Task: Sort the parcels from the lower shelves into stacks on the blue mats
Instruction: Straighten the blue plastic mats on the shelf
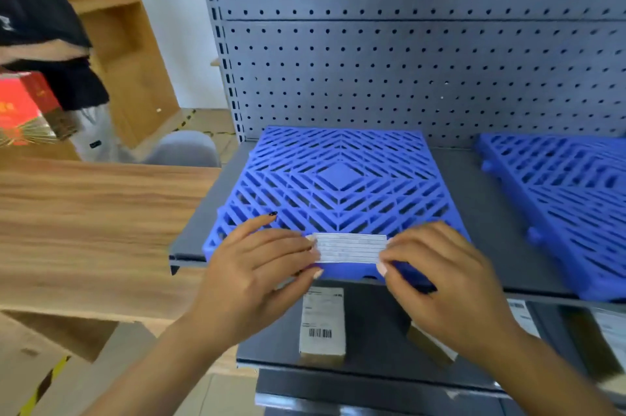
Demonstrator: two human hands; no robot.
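A blue lattice mat (338,178) lies on the grey upper shelf (474,185). At its front edge sits a white lined label (350,247). My left hand (257,266) pinches the label's left end and my right hand (440,276) pinches its right end. A second blue mat (569,198) lies further right on the same shelf. On the lower shelf (372,341), a small parcel with a barcode label (322,320) lies below my hands. More parcels (609,341) show at the right, partly hidden by my right hand and arm.
A grey pegboard (406,42) backs the shelf. A wooden tabletop (84,229) stands to the left, with a grey chair (183,147) behind it. Another person in dark clothes (44,42) holds a red box (23,110) at the far left, near a wooden cabinet (125,42).
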